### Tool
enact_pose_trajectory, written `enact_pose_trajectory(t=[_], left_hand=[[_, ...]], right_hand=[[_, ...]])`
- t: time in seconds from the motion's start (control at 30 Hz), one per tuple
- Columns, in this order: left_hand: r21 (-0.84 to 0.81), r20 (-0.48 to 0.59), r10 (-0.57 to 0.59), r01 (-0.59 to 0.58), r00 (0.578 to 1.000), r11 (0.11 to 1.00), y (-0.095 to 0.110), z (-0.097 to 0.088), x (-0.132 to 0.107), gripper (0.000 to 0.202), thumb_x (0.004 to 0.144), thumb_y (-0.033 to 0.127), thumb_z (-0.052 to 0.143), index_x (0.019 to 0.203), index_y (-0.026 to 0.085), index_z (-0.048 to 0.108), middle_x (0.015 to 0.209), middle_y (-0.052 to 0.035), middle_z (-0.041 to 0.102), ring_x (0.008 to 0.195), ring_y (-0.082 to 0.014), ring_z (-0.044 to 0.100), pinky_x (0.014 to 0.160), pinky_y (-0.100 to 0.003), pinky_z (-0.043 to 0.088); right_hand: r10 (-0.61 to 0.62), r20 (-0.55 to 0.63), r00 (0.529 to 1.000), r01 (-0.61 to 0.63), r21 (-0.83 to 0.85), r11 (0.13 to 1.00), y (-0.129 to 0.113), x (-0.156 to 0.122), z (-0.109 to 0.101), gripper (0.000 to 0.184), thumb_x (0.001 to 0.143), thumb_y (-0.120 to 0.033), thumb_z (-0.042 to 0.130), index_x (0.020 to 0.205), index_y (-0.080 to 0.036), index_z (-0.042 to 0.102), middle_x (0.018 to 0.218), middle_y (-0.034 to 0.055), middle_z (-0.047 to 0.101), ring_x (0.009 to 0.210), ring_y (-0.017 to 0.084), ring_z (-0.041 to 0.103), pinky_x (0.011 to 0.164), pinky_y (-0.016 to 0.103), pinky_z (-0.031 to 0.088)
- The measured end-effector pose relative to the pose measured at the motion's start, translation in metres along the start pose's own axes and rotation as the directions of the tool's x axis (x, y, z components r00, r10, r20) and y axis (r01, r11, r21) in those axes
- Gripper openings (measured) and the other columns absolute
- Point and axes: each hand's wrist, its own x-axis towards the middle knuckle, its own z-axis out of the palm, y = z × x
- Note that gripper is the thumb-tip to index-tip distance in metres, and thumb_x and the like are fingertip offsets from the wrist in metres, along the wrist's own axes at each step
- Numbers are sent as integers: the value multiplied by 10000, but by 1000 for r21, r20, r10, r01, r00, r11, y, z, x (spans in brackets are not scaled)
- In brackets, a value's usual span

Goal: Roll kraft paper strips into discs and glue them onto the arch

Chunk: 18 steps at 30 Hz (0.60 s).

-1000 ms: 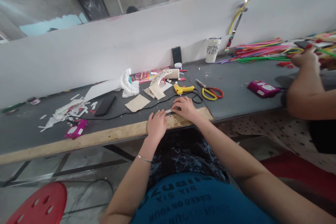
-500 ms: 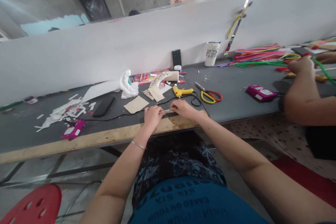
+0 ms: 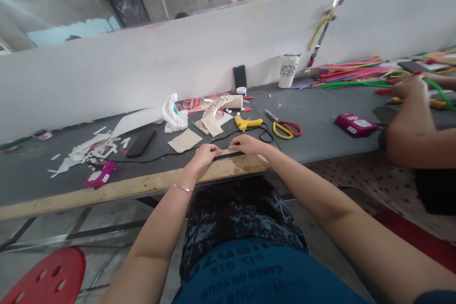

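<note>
At the table's front edge, my left hand (image 3: 207, 156) and my right hand (image 3: 245, 144) pinch the two ends of a narrow beige paper strip (image 3: 225, 152). The fingers of both hands are closed, and they partly cover the strip's ends. Just beyond my left hand lies a square beige sheet (image 3: 185, 140), with a second beige piece (image 3: 213, 125) farther back against a pale beaded-looking craft piece (image 3: 221, 103). A yellow glue gun (image 3: 248, 123) lies past my right hand, its black cord looping nearby. Scissors (image 3: 284, 129) with yellow and red handles rest to the right.
To the left are white paper scraps (image 3: 90, 148), a black phone (image 3: 141, 143) and a purple box (image 3: 100, 174). A white cup (image 3: 288, 71) stands by the partition. On the right, a co-worker's arm (image 3: 409, 118) reaches over the table near another purple box (image 3: 355, 124) and colourful pipe cleaners (image 3: 351, 73).
My left hand and wrist have shifted slightly left, and my right hand a little left too. More of the strip shows between my fingers. The table items stay in place.
</note>
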Motion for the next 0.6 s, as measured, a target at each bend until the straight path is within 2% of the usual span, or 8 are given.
enact_pose_trajectory(t=[0.1,0.23,0.43,0.6], left_hand=[[-27,7,-18,18,1000,999,-2,-1,3,300,693,474,676,675,176,707,591,-5,627,670,-193,565,626,-274,397],[-57,27,-38,39,999,998,-5,-3,7,344,669,511,688,627,169,686,534,7,576,612,-174,527,589,-271,377],[-91,72,-53,59,996,994,-8,-6,12,393,621,550,708,645,157,699,539,11,574,600,-165,511,562,-265,362],[-84,92,-64,72,994,994,-8,-7,13,381,616,538,716,622,158,697,534,6,562,591,-158,489,546,-263,336]], right_hand=[[3,18,1000,-3,13,1000,0,-1,-2,261,823,-397,602,896,-171,711,789,14,704,711,149,590,626,231,393],[-17,49,999,15,41,999,0,-4,-7,342,776,-405,670,1028,-175,690,888,25,722,772,156,614,668,232,425],[-13,78,997,8,64,998,5,-6,-15,298,829,-428,607,938,-185,740,923,27,739,842,179,635,752,261,449],[6,105,994,-12,63,998,2,-2,-17,358,822,-510,600,908,-202,763,877,18,741,820,193,629,705,263,445]])
